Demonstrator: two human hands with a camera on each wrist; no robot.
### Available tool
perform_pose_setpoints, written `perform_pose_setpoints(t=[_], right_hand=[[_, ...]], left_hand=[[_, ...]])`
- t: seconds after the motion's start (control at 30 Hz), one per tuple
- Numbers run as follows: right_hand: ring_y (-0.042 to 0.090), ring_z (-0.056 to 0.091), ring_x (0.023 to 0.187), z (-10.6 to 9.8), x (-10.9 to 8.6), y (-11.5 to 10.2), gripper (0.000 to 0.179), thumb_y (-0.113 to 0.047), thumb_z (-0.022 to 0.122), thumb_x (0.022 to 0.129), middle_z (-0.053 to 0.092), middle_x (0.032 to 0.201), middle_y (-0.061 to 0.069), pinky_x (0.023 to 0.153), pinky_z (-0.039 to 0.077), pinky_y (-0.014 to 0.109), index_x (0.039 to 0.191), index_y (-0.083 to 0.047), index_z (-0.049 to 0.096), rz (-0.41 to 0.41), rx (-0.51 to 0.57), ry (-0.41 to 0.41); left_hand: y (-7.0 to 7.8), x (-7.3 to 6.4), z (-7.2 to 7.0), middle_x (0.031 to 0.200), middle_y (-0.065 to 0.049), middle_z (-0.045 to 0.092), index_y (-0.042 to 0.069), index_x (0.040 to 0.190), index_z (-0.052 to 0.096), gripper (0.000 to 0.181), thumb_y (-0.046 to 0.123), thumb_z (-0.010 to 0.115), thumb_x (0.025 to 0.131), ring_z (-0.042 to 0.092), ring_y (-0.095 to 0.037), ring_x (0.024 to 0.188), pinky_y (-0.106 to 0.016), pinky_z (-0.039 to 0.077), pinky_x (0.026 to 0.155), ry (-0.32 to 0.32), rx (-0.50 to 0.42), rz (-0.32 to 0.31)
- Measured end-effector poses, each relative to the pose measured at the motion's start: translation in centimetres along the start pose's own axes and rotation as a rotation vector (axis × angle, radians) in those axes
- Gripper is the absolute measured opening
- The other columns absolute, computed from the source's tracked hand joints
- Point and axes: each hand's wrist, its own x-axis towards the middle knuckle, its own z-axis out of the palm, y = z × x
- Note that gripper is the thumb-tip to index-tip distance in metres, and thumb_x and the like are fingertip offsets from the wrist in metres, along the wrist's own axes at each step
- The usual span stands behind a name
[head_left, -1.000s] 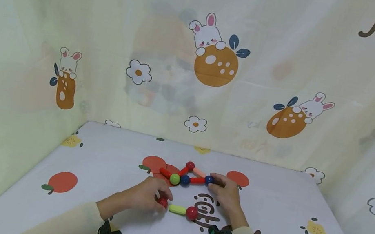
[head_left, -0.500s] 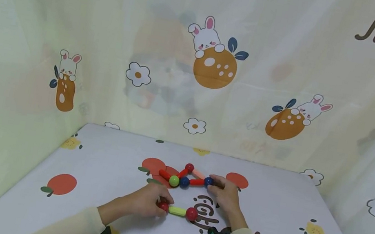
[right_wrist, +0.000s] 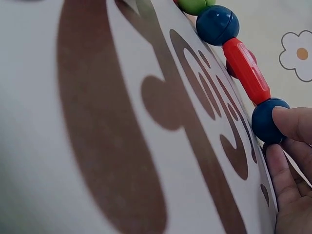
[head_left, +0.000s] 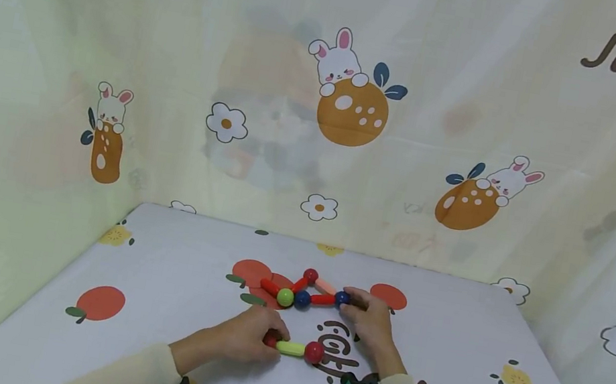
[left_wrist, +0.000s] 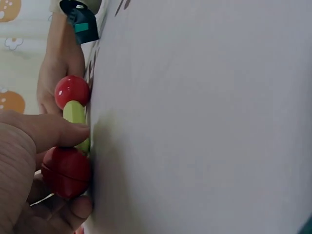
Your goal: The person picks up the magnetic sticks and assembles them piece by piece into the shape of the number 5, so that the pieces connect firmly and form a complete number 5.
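My left hand [head_left: 247, 333] holds a red ball [left_wrist: 67, 171] between thumb and fingers, low over the tabletop. That ball sits at the left end of a yellow-green rod [head_left: 290, 349], with another red ball [head_left: 314, 352] at the rod's right end. Farther back, my right hand [head_left: 374, 322] pinches a dark blue ball [right_wrist: 269, 121], the right corner of a chain of toy building rods and balls. From it run a red rod [right_wrist: 247, 70] to a second blue ball [head_left: 302, 298] and a pink rod [head_left: 325, 286] to a red ball [head_left: 310, 276].
A green ball [head_left: 285, 297] sits beside the second blue ball, with a red rod [head_left: 270, 287] pointing left from it. The white tablecloth [head_left: 177, 279] carries printed fruit and lettering. Printed curtains [head_left: 280, 65] stand behind and at both sides.
My left hand has moved slightly right, bringing its red ball from a small gap up to the yellow-green rod's left end. The right hand has stayed on the blue ball.
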Motion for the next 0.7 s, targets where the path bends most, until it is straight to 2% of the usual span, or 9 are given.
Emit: perform_pose_setpoints(t=[0.13, 0.4, 0.7], right_hand=[[0.029, 0.059, 0.124, 0.07, 0.14, 0.07, 0.04, -0.008, 0.069, 0.094, 0.068, 0.129, 0.011, 0.109, 0.044, 0.05, 0.134, -0.011, 0.067, -0.007, 0.015, -0.003], [0.029, 0.059, 0.124, -0.01, 0.1, 0.02, 0.04, -0.008, 0.069, 0.095, 0.067, 0.13, 0.011, 0.108, 0.045, 0.05, 0.135, -0.012, 0.066, -0.018, 0.007, -0.003], [0.029, 0.059, 0.123, 0.07, -0.11, 0.08, 0.04, -0.009, 0.069, 0.095, 0.067, 0.129, 0.01, 0.108, 0.045, 0.051, 0.135, -0.012, 0.066, -0.016, -0.014, 0.005]], left_hand=[[-0.09, 0.05, 0.16, 0.086, 0.013, 0.066, 0.014, 0.107, 0.079, 0.022, 0.014, 0.082, 0.085, 0.053, -0.005, 0.078, -0.019, 0.048, 0.07, 0.019, 0.033, 0.036], [-0.2, -0.06, 0.26, 0.087, 0.013, 0.065, 0.014, 0.108, 0.077, 0.021, 0.017, 0.081, 0.087, 0.053, -0.005, 0.081, -0.02, 0.047, 0.071, 0.048, 0.006, 0.054], [-0.14, -0.14, 0.37, 0.086, 0.013, 0.064, 0.015, 0.107, 0.077, 0.021, 0.017, 0.082, 0.086, 0.053, -0.005, 0.08, -0.02, 0.048, 0.071, 0.047, -0.014, 0.037]])
